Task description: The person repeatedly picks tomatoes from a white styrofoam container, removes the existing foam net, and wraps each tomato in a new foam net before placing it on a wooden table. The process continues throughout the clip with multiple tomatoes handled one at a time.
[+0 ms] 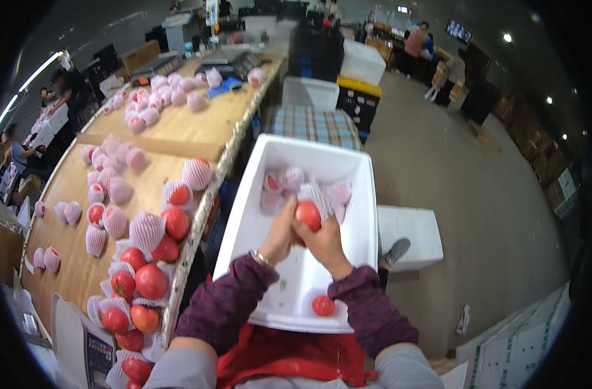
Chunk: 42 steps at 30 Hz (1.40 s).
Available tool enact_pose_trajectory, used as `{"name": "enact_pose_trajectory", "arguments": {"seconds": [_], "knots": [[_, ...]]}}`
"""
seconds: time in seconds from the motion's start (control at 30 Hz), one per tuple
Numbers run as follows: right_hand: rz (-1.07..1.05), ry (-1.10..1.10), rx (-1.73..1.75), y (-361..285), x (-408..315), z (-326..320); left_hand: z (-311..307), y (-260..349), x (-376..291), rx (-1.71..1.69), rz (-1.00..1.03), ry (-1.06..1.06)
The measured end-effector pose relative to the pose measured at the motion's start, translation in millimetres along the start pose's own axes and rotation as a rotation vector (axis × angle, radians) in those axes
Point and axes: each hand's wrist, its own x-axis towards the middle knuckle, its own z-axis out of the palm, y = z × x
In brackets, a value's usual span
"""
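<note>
Both of my hands meet over a white foam box (254,253). Between them is a red tomato (308,215), with a white foam net sleeve (315,194) at its far side. My left hand (280,233) holds the tomato from the left, its fingers partly hidden. From the right, my right hand (325,243) grips the tomato and the sleeve's edge. Several tomatoes in foam nets (291,178) lie at the box's far end, partly behind my hands. One bare tomato (323,305) rests in the near right corner.
A wooden table (62,253) at left carries netted tomatoes (118,189) and bare tomatoes (151,281). A digital scale (99,355) stands at its near end. Behind the box is a plaid cloth (315,124). To the right are another foam box (412,233) and a shoe (398,249).
</note>
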Motion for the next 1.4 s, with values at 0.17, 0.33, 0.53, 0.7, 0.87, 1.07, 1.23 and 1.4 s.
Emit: {"name": "enact_pose_trajectory", "arguments": {"seconds": [0.17, 0.33, 0.53, 0.7, 0.87, 1.07, 1.23, 1.4], "knots": [[-0.007, 0.143, 0.109, 4, 7, -3, 0, -3, -3, 0.07, 0.067, -0.027], [0.424, 0.221, 0.623, 19, 16, -20, 9, 4, -7, 0.127, 0.059, -0.059], [0.338, 0.192, 0.667, 22, 13, -27, 11, 12, -11, -0.023, 0.114, 0.035], [0.245, 0.012, 0.607, 2, 5, -30, 5, 14, -9, -0.099, 0.242, -0.016], [0.056, -0.055, 0.365, -9, 0, -17, 5, 11, -9, -0.259, 0.251, -0.035], [0.021, -0.031, 0.198, -2, 0, -11, -1, 10, -5, -0.247, 0.12, -0.086], [0.207, -0.013, 0.524, 1, 9, -31, -13, 10, 6, 0.172, 0.229, 0.115], [0.385, -0.167, 0.846, -4, 7, -50, -25, 6, 14, -0.107, -0.045, 0.045]]}}
